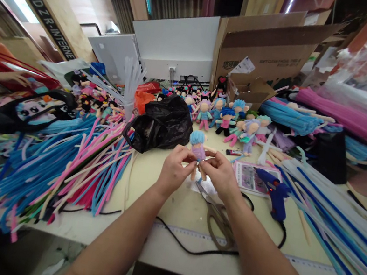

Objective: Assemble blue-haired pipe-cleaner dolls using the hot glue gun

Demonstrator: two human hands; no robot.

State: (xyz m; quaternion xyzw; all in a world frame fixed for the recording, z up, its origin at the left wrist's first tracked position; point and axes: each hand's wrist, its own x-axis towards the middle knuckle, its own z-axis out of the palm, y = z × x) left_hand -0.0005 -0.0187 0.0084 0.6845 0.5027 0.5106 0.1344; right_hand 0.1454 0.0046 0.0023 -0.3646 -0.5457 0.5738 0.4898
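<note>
Between my two hands, above the middle of the table, is a small doll [197, 151] with light blue hair and a purple top. My left hand [177, 165] pinches it from the left side. The fingers of my right hand [219, 171] close on its lower right side, near the legs. A pair of scissors [221, 225] lies under my right wrist, blades towards a white scrap of paper [208, 188] beneath the doll. To the right, a blue glue gun [275, 194] rests partly on a printed picture card [249, 177].
Bundles of coloured pipe cleaners [47, 165] cover the left; more pipe cleaners [339, 222] lie right. A black plastic bag [165, 122] and several finished dolls [227, 119] stand behind, before a cardboard box [265, 52]. A black cable [182, 246] crosses the front. Another person's hand [16, 77] shows far left.
</note>
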